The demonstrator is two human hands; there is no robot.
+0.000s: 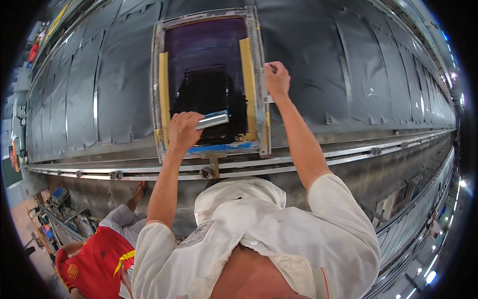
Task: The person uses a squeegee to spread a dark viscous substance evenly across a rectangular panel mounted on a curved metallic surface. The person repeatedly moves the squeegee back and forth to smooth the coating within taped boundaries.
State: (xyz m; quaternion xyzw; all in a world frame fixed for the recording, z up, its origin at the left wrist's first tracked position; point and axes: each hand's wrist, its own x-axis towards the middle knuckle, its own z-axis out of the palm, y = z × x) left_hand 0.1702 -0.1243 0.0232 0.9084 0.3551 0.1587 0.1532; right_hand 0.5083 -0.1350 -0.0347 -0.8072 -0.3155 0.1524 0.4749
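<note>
A framed printing screen (pixel 254 47) lies on the long dark table in front of me, with yellow-brown tape strips along both inner sides. Dark wet ink (pixel 204 94) covers much of its mesh. Over the near part of the screen, my left hand (pixel 185 130) is closed round the end of a squeegee (pixel 214 120) with a shiny metal holder, which points to the right. My right hand (pixel 277 80) is at the outer right edge of the frame, fingers curled in. Whether it grips the frame or something small is hidden.
Grey-black sheets (pixel 308 65) cover the table to both sides. A metal rail (pixel 298 160) runs along its near edge, with a bracket (pixel 214 165) below the screen. At the lower left, close to my left arm, is a person in a red shirt (pixel 99 259).
</note>
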